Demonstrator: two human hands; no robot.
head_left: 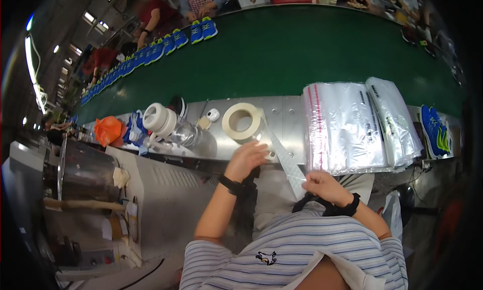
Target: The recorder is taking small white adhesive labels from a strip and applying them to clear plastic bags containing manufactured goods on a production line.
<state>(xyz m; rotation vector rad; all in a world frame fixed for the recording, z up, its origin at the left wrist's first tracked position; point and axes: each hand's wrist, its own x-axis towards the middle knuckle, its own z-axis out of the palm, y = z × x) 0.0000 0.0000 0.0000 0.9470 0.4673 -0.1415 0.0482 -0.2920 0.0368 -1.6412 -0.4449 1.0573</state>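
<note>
A roll of cream tape (242, 121) lies flat on the metal shelf (287, 114) in front of me. A long strip of tape (287, 161) runs from the roll down to my right hand (324, 185), which pinches its free end near my lap. My left hand (247, 158) rests on the shelf edge just below the roll, fingers pressing on the strip. Both wrists wear black bands.
Stacks of clear plastic bags (347, 126) lie right of the roll. A water bottle (178, 131), white tape rolls (156, 118) and an orange bag (108, 130) sit to the left. Blue shoes (435, 131) line the green conveyor belt (282, 53); other people work across it. A metal machine (85, 174) stands at left.
</note>
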